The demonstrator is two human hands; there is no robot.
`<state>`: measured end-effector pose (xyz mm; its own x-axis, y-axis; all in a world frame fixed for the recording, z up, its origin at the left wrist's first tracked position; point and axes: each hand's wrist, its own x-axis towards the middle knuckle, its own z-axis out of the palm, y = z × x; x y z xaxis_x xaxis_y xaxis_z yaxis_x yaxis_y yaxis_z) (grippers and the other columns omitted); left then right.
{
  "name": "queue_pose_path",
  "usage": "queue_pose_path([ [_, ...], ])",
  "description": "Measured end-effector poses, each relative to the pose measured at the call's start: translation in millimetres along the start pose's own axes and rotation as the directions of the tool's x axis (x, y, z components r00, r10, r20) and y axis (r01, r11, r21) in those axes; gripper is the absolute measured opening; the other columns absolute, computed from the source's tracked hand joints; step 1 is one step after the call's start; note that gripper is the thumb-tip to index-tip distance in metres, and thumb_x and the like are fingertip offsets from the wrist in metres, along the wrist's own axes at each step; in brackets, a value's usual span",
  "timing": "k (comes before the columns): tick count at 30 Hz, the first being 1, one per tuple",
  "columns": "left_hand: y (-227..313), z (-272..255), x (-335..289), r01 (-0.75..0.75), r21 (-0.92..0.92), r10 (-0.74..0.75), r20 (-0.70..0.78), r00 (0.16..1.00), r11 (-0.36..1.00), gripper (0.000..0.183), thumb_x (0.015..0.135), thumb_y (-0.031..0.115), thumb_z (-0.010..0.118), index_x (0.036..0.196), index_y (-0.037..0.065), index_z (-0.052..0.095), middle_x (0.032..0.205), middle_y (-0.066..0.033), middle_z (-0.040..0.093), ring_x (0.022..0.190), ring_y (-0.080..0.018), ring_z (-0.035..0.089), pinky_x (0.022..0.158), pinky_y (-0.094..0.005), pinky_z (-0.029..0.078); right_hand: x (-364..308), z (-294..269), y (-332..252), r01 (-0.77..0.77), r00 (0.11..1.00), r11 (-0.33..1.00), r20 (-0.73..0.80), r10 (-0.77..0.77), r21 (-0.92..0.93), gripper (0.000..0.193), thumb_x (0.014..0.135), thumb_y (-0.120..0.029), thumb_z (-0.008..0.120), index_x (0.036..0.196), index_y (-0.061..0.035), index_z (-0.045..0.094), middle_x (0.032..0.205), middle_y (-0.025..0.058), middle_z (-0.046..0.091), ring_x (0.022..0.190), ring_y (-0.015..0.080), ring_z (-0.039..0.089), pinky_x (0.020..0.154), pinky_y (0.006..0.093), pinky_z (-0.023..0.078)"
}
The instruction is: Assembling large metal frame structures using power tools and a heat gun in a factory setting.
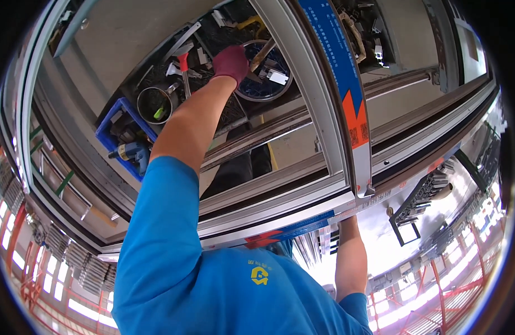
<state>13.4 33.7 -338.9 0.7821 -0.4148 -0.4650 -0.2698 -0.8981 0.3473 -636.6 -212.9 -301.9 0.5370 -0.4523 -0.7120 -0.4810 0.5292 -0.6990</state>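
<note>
My left hand [231, 62], in a maroon glove, reaches through the window-like metal frame [319, 106] to the tool tray below. Its rounded back faces up; the fingers are hidden, so what they hold does not show. Right beside it lies a round dark container [263, 92] with a pale rim, holding small metal parts. A brush-like tool with a wooden handle [263, 53] slants over that container. Left of the hand is a red-headed tool [183, 61]. My right forearm [351, 257] goes up to the frame's near rail, which hides the right hand.
A metal mug [154, 105] with a green item inside stands left of the forearm. Next to it, a blue crate [103, 125] holds a power drill [131, 152]. A blue and orange label strip [335, 61] runs along the frame's crossbar. More metal parts [430, 190] lie at the right.
</note>
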Motion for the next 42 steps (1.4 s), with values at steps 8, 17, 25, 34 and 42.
queue_pose_path([
  [8, 1.6, 16.2, 20.3, 0.123, 0.175, -0.147, 0.136, 0.98, 0.977, 0.029, 0.085, 0.029, 0.076, 0.109, 0.013, 0.078, 0.118, -0.0157, 0.075, 0.113, -0.0363, 0.072, 0.088, -0.0483, 0.059, -32.1, 44.0, -30.7, 0.043, 0.999, 0.997, -0.012, -0.044, -0.062, 0.053, 0.1, -0.02, 0.07, 0.146, -0.0035, 0.052, 0.138, 0.0104, 0.061, 0.125, 0.0207, 0.059, 0.107, 0.0378, 0.048],
  [17, -6.4, 16.1, 1.4, 0.03, 0.169, -0.052, 0.128, 0.99, 0.985, 0.028, 0.087, 0.027, 0.074, 0.113, 0.017, 0.078, 0.123, -0.0147, 0.074, 0.115, -0.0366, 0.071, 0.091, -0.0502, 0.058, -37.3, 68.1, -36.9, 0.023, 0.998, 0.997, 0.066, -0.018, -0.08, 0.052, 0.103, -0.027, 0.064, 0.148, -0.0058, 0.051, 0.142, 0.0098, 0.059, 0.127, 0.0209, 0.058, 0.109, 0.0384, 0.048],
  [25, -17.3, 18.4, 12.0, 0.07, 0.151, -0.1, 0.199, 0.975, 0.986, 0.037, 0.086, 0.036, 0.074, 0.118, 0.017, 0.074, 0.126, -0.0126, 0.073, 0.118, -0.036, 0.069, 0.094, -0.0504, 0.057, -52.2, 81.2, -49.5, -0.001, 0.988, 0.991, 0.156, 0.021, -0.13, 0.052, 0.105, -0.033, 0.059, 0.15, -0.0079, 0.049, 0.146, 0.0092, 0.057, 0.129, 0.0211, 0.057, 0.11, 0.039, 0.047],
  [34, -16.1, 29.0, 17.0, 0.065, 0.173, -0.094, 0.169, 0.981, 0.983, 0.042, 0.086, 0.038, 0.074, 0.123, 0.019, 0.073, 0.128, -0.013, 0.072, 0.118, -0.0352, 0.069, 0.096, -0.0504, 0.057, -53.0, 97.9, -60.2, -0.036, 0.964, 0.982, 0.252, 0.083, -0.186, 0.053, 0.108, -0.04, 0.053, 0.152, -0.0101, 0.048, 0.15, 0.0086, 0.055, 0.132, 0.0214, 0.056, 0.112, 0.0397, 0.047],
  [42, -17.8, 23.6, 13.1, 0.016, 0.121, -0.038, 0.183, 0.982, 0.993, 0.035, 0.086, 0.036, 0.073, 0.114, 0.015, 0.077, 0.123, -0.0167, 0.073, 0.115, -0.0377, 0.07, 0.093, -0.0505, 0.058, -57.2, 109.6, -71.1, -0.126, 0.945, 0.992, 0.303, 0.124, -0.013, 0.052, 0.109, -0.041, 0.053, 0.153, -0.0117, 0.047, 0.149, 0.0068, 0.056, 0.13, 0.0212, 0.058, 0.11, 0.0402, 0.05],
])
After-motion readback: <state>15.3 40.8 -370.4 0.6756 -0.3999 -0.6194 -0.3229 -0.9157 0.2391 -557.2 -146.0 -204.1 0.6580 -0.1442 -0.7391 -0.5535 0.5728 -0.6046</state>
